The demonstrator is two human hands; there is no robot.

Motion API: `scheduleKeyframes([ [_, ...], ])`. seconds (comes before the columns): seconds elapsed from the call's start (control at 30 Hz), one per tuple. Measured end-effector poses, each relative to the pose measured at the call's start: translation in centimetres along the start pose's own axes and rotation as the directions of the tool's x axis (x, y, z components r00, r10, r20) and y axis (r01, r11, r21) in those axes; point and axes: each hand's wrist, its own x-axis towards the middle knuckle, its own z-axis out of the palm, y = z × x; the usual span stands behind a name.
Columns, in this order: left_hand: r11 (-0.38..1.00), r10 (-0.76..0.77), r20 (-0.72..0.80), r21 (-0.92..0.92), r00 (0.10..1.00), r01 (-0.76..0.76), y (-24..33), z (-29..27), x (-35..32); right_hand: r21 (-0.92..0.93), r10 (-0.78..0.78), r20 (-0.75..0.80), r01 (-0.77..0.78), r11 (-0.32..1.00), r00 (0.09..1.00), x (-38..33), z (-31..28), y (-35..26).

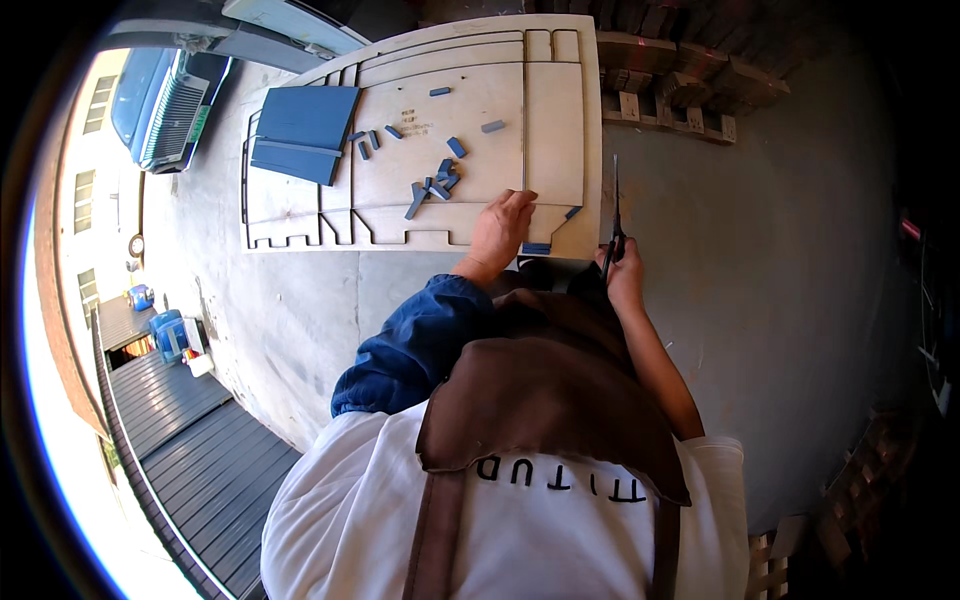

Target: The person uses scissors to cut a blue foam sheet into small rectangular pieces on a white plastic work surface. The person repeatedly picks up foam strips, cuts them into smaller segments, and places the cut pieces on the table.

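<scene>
Left hand [497, 235]: ours, back upward, fingers [517, 202] bent
Left arm [410, 335]: we slant it forward and inward
Right hand [628, 275]: our fingers curled closed
Right forearm [656, 350]: bare, angled inward

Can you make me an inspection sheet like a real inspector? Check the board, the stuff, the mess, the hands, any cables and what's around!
Surface: pale wooden board with dark lines across it.
Main things: blue-grey sheet on the board's left; black-handled scissors, blades pointing away from the person.
Clutter: small blue-grey pieces, some scattered, some heaped near the middle.
Hands: right hand holds the scissors; left hand is at the board's near side, grip unclear.
Cables: nothing seen.
Surroundings: grey floor, parked vehicle at left, wooden pallet beyond the board.
</scene>
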Motion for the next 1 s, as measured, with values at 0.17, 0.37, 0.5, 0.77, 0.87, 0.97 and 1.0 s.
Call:
scheduleKeyframes([
  [0.17, 0.881, -0.052, -0.397, 0.415, 0.916, 0.230, -9.7, -8.7, -3.0, 0.034, -0.015, 0.002, 0.015, 0.999, 1.000, 0.1, 0.1, 0.3],
  [0.37, 0.899, -0.274, -0.212, 0.289, 0.938, 0.328, -14.0, -9.6, -4.3, -0.082, 0.032, 0.020, -0.030, 0.996, 0.999, 0.0, -0.3, -0.7],
  [0.5, 0.891, -0.260, -0.223, 0.319, 0.940, 0.322, -13.2, -9.8, -4.2, -0.062, 0.053, 0.020, -0.051, 0.997, 0.998, -0.2, -0.1, -1.3],
  [0.77, 0.896, -0.273, -0.044, -0.376, 0.961, 0.237, -4.8, -6.9, -3.3, -0.094, 0.025, -0.005, -0.026, 0.995, 1.000, -0.1, -0.2, -0.2],
  [0.87, 0.715, -0.340, 0.226, -0.568, 0.913, 0.407, -3.0, -5.1, -3.5, -0.131, 0.012, -0.073, -0.021, 0.991, 0.997, -0.4, -0.9, -2.8],
  [0.97, 0.508, -0.348, 0.391, -0.685, 0.852, 0.522, -1.2, -3.7, -3.0, -0.141, -0.025, -0.098, 0.011, 0.990, 0.995, -0.1, -1.6, -3.7],
  [1.0, 0.459, -0.345, 0.426, -0.701, 0.836, 0.546, -0.9, -3.5, -3.0, -0.118, -0.006, -0.060, -0.002, 0.993, 0.998, -0.3, -1.9, -5.9],
])
